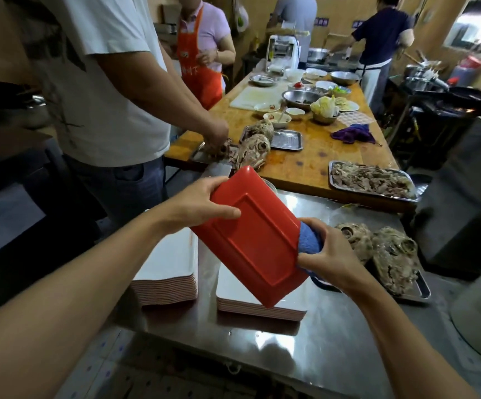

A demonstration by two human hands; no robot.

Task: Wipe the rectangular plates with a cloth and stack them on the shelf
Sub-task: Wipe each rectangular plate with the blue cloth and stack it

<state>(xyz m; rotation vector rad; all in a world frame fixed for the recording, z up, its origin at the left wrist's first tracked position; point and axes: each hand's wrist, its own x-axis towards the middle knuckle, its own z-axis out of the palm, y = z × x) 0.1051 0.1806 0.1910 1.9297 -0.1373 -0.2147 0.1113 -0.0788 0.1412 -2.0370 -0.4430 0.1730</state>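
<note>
I hold a red rectangular plate (pixel 258 234) tilted in the air, its underside facing me. My left hand (pixel 201 203) grips its upper left edge, thumb across the back. My right hand (pixel 329 254) pinches a blue cloth (pixel 308 239) against the plate's right rim. Below the plate, a low stack of white-topped rectangular plates (pixel 233 300) sits on the steel counter (pixel 334 341). A taller stack of the same plates (pixel 173 272) stands to its left.
A metal tray with cooked animal heads (pixel 386 254) lies right of my hands. A person in a white shirt (pixel 107 82) works at the wooden table (pixel 305 162), which carries trays of meat, bowls and a purple cloth (pixel 351 133). More people stand at the back.
</note>
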